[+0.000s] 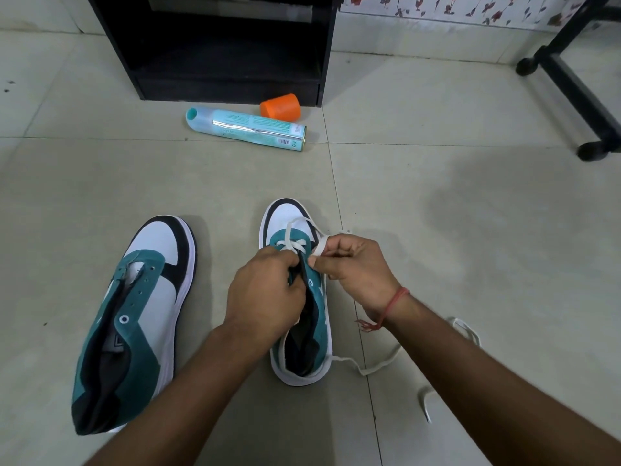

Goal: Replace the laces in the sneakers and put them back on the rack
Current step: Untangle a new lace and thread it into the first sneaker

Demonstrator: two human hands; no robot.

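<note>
Two teal, white and black sneakers stand on the tiled floor. The left sneaker [134, 317] has bare eyelets and no lace. The right sneaker [299, 297] carries a white lace [295, 243] crossed through its front eyelets. My left hand [265, 294] grips the dark tongue and eyelet flap of the right sneaker. My right hand [356, 270] pinches a loop of the white lace beside the right eyelet row. The lace's loose end [379, 364] trails over the floor under my right forearm.
A black shoe rack [221, 62] stands ahead with an open lower shelf. In front of it lie a teal spray can [248, 129] and its orange cap [280, 105]. A black stand's legs [578, 89] sit at the far right.
</note>
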